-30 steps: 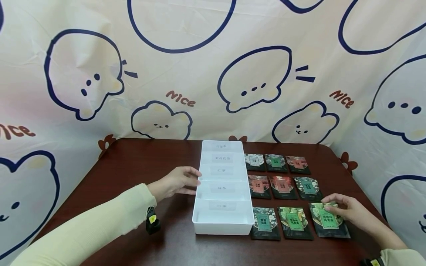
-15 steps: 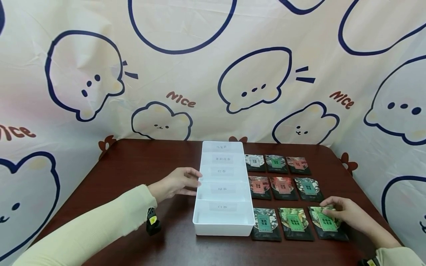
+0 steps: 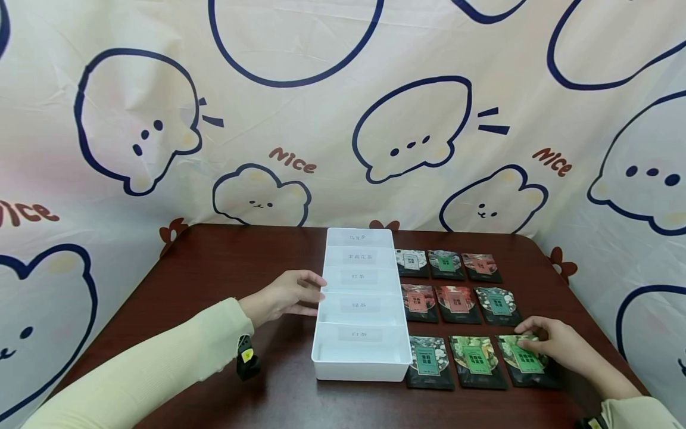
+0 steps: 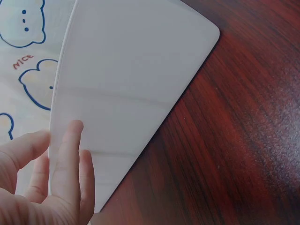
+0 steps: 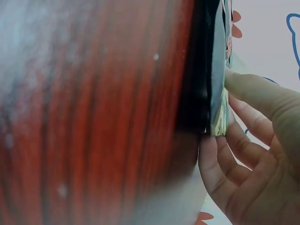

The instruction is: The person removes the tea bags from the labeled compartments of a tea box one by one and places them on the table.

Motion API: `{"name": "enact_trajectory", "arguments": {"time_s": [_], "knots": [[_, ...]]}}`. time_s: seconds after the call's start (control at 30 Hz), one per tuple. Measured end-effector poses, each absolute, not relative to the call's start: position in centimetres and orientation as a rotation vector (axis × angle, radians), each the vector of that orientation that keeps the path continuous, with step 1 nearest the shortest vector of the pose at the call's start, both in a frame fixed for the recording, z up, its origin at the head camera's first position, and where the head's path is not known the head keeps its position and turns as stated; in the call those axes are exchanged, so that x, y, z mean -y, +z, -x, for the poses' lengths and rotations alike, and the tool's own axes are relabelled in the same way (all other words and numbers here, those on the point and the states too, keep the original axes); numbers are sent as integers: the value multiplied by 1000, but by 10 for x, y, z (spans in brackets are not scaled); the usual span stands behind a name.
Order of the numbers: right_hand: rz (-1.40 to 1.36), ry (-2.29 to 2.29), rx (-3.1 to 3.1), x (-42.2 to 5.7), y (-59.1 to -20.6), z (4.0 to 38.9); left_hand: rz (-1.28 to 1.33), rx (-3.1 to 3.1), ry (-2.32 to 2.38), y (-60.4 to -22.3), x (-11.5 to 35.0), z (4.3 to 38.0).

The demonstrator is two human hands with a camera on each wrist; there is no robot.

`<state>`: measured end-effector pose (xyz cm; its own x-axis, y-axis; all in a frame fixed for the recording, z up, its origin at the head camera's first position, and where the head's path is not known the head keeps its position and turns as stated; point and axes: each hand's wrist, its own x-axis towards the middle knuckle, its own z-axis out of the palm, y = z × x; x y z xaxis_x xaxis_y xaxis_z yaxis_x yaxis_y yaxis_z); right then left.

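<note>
A long white divided box (image 3: 361,370) with labelled compartments stands mid-table. My left hand (image 3: 284,295) touches its left wall with loosely extended fingers; in the left wrist view the fingers (image 4: 70,150) lie along the side wall, the thumb near the rim. At the right, my right hand (image 3: 557,345) holds the far end of a dark tea sachet (image 3: 527,360) with a green label, thumb on its face and fingers at its edge. The sachet lies flat at the end of the front row. In the right wrist view the thumb (image 5: 253,91) meets the sachet edge.
Three rows of tea sachets lie right of the box, including a green-labelled one (image 3: 477,361), a teal-labelled one (image 3: 429,362) and a red-labelled one (image 3: 458,302). The brown table (image 3: 241,256) ends at a printed cloth backdrop (image 3: 332,119).
The green-labelled sachet under my right hand has come down slightly and to the left, flat into line with its row. My left hand stays at the box.
</note>
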<state>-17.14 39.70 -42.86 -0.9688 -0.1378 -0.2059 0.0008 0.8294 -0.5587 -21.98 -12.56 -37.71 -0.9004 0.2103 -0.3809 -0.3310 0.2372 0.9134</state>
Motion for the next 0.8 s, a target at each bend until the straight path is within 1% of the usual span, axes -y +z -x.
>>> {"name": "enact_trajectory", "arguments": {"time_s": [0.8], "knots": [[94,-765,-2796,-396,-428,177,103,-2077,1712,-377,126,219]]}}
